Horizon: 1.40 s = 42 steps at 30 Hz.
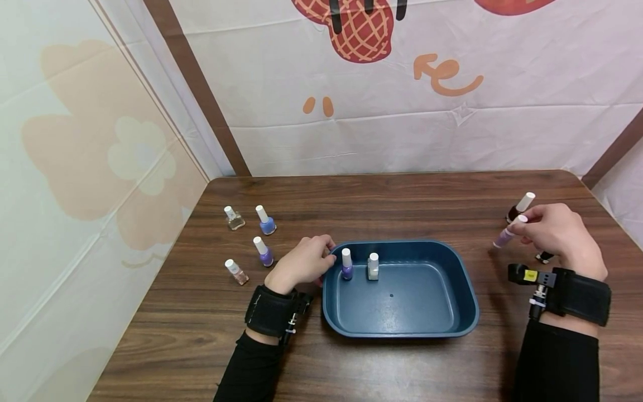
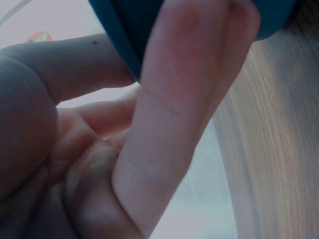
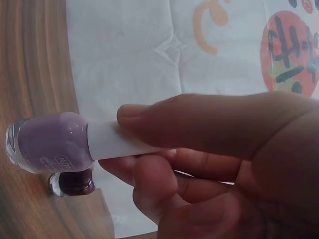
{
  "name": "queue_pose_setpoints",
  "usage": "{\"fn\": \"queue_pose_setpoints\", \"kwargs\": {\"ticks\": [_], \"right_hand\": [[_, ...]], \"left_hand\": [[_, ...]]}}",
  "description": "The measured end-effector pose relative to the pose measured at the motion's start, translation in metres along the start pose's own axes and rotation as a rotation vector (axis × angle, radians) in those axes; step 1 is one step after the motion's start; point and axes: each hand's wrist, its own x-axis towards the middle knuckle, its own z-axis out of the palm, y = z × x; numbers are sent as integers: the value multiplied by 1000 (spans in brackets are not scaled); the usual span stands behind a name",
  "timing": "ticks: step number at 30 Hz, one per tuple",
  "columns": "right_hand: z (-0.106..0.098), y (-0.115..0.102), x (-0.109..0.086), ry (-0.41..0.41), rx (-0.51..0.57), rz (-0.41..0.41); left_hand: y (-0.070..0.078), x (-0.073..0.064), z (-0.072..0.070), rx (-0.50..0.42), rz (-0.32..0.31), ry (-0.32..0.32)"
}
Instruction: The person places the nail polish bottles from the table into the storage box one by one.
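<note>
My right hand (image 1: 562,231) pinches a lilac nail polish bottle (image 1: 503,239) by its white cap, thumb against fingers. The bottle is tilted, its glass end pointing away from the hand in the right wrist view. Behind it stands a dark nail polish bottle (image 1: 513,213); another dark bottle (image 1: 544,257) is partly hidden beneath the hand. My left hand (image 1: 303,261) grips the left rim of a blue tray (image 1: 402,334), with thumb and fingers on either side of the wall. Inside the tray, toward its back left, are a purple bottle (image 1: 346,272) and a whitish bottle (image 1: 373,271).
Left of the tray stand several white-capped bottles: a clear one (image 1: 235,222), a blue one (image 1: 268,225), a purple one (image 1: 266,257) and a pale pink one (image 1: 240,276). The wooden table (image 1: 382,206) ends at a printed cloth (image 1: 402,145) behind.
</note>
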Motion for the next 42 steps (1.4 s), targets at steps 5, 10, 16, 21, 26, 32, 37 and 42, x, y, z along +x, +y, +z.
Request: {"fn": "queue_pose_setpoints", "kwargs": {"ticks": [5, 10, 16, 21, 26, 32, 37, 42], "right_hand": [[-1, -7, -2, 18, -24, -42], [-1, -12, -2, 23, -54, -77], [-2, -16, -2, 0, -66, -100], [-2, -23, -2, -20, -51, -115], [1, -32, -3, 8, -64, -150], [1, -37, -4, 17, -67, -171], [0, -39, -4, 28, -64, -195], [0, -44, -6, 45, -59, -199]], "left_hand": [[-1, 0, 0, -5, -1, 0], [-1, 0, 0, 2, -4, 0], [-1, 1, 0, -2, -6, -2], [0, 0, 0, -9, -7, 0], [-1, 0, 1, -6, -6, 0], [-1, 1, 1, -8, -2, -1], [-2, 2, 1, -9, 1, -6], [-2, 1, 1, -5, 0, -6]]}}
